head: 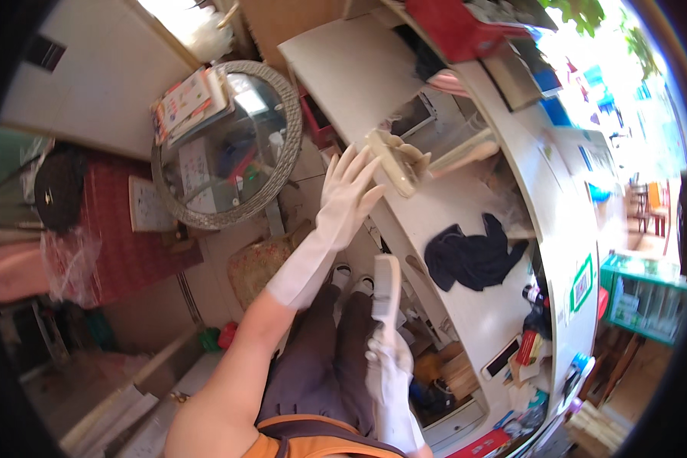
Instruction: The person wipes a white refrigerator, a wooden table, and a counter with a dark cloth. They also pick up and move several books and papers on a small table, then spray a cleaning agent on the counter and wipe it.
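My left hand (346, 192), in a long pale rubber glove, is stretched out with its fingers spread beside the desk edge and holds nothing. Close to its fingertips, a cream-coloured holder or basket (398, 163) stands on the desk. My right hand (386, 355), gloved alike and slightly blurred, is closed round the handle of a pale comb (386, 286), whose teeth face left. To the right of the comb, a crumpled dark cloth (472, 255) lies on the white desk (464, 212).
A round glass table (286, 166) with a woven rim bears books (189, 103) at the upper left. A patterned stool (257, 269) stands near my feet. A phone (501, 358) and small items lie at the desk's near end. An open drawer or shelf holds items below.
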Demonstrator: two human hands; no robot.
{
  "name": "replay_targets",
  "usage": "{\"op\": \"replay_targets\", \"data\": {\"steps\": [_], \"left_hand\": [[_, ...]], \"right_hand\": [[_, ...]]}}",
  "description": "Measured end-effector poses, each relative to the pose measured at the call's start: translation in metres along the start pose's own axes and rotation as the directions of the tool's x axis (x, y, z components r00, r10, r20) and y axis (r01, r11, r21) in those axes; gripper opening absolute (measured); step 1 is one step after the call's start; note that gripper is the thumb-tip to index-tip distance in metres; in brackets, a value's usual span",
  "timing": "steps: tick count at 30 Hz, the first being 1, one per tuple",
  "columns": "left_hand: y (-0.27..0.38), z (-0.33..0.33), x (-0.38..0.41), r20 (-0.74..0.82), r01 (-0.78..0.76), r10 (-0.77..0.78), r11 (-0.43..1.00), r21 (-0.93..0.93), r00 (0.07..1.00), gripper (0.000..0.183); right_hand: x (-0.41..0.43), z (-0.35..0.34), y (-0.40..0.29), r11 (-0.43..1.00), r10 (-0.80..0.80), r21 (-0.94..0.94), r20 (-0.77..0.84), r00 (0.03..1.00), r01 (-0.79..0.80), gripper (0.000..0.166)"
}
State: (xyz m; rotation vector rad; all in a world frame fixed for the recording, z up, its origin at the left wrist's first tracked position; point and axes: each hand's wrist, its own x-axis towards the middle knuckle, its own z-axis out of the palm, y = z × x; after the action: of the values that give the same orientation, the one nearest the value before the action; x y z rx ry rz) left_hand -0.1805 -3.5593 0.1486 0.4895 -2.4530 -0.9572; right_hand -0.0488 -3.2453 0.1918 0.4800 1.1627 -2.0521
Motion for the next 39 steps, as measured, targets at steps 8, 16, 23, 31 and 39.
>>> {"op": "replay_targets", "data": {"steps": [8, 16, 23, 31, 39], "left_hand": [[-0.023, -0.047, -0.257, 0.059, 0.706, -0.806, 0.478, -0.523, 0.589, 0.06], [0.0, -0.04, -0.314, 0.155, 0.607, -0.871, 0.189, -0.772, 0.467, 0.069], [0.003, -0.058, -0.193, 0.077, 0.599, -0.788, 0.396, -0.695, 0.611, 0.077], [-0.004, 0.008, 0.086, -0.242, -0.059, -0.001, 0.969, -0.24, 0.97, 0.06], [-0.002, -0.007, 0.051, 0.15, 0.383, -0.363, 0.744, -0.548, 0.92, 0.037]], "right_hand": [[0.222, 0.118, 0.06, 0.97, -0.054, -0.225, 0.168, 0.984, 0.092, 0.024], [0.378, 0.204, 0.052, 0.916, -0.153, -0.298, 0.362, 0.92, 0.27, 0.011], [0.163, 0.112, -0.045, -0.134, -0.594, -0.793, 0.544, 0.592, 0.595, 0.069], [0.167, 0.028, -0.111, -0.301, -0.687, -0.953, 0.208, 0.696, -0.013, 0.071], [0.13, 0.008, -0.117, -0.471, -0.434, -0.873, 0.352, 0.829, 0.125, 0.083]]}}
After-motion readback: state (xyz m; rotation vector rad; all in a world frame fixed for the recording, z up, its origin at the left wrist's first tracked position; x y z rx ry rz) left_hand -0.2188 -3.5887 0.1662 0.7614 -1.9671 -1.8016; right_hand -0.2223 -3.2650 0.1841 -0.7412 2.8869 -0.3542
